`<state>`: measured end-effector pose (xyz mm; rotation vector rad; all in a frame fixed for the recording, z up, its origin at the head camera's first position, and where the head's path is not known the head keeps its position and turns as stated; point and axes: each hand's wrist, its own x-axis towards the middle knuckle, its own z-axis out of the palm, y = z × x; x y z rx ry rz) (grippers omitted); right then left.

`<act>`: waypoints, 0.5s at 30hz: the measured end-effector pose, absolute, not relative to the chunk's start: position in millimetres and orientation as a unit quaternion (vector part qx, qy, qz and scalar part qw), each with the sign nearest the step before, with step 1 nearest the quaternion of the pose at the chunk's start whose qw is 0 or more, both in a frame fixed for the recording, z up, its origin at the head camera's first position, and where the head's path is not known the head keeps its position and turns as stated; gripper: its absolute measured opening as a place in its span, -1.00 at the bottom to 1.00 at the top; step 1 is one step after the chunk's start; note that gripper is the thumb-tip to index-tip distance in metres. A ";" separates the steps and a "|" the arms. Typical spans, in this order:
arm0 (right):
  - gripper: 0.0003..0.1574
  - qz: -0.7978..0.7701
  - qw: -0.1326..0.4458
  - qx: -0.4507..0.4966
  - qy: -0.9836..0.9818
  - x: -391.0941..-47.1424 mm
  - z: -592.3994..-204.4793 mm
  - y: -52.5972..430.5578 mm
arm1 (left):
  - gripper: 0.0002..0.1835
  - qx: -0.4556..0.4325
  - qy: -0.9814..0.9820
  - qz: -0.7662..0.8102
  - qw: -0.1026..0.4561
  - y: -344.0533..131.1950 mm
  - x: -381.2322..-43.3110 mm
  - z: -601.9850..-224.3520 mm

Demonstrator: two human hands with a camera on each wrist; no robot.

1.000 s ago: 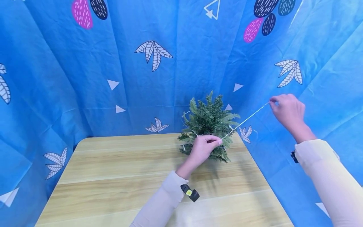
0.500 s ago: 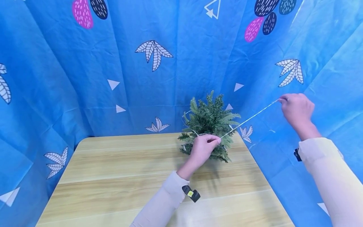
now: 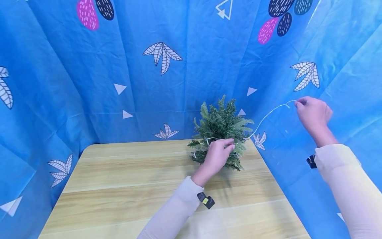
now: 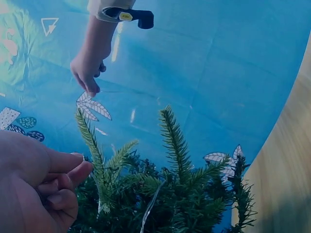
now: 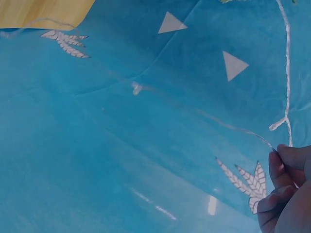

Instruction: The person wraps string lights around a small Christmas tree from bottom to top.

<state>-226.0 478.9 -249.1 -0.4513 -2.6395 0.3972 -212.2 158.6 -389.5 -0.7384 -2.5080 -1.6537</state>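
A small green artificial fir tree [image 3: 221,121] stands at the table's back right, with a thin string of lights [image 3: 266,116] on its branches. From the tree's right side the string arcs up slackly to my right hand [image 3: 314,113], which pinches it between thumb and fingertips. In the right wrist view the white strand [image 5: 287,63] comes down to that hand, and a thinner length trails off to the left. My left hand [image 3: 216,155] is at the front of the tree, thumb and index fingertips slightly apart beside the string. In the left wrist view, wire [image 4: 149,208] crosses the branches.
The wooden table [image 3: 119,186] extends left and forward of the tree. Blue patterned cloth [image 3: 143,99] hangs behind it and along both sides. Each wrist wears a black band, such as the left one [image 3: 206,200].
The taut string between both hands has gone slack and now curves from the tree. The right hand moved outward to the right, then stayed there. The left hand shifted slightly right, its fingertips parting.
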 end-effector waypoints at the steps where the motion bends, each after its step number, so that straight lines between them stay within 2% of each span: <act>1: -0.34 0.149 0.216 -0.165 -0.951 -226.3 -249.2 477.8 | -0.66 -0.236 -0.809 -0.539 0.018 159.0 -212.3 -389.5; 9: -0.29 0.196 0.229 -0.193 -0.934 -226.7 -242.4 475.7 | -0.65 -0.246 -0.797 -0.551 0.011 158.5 -210.4 -385.5; 15: -0.32 0.232 0.275 -0.237 -0.903 -231.4 -234.1 481.0 | -0.66 -0.258 -0.795 -0.550 0.005 160.4 -206.6 -380.7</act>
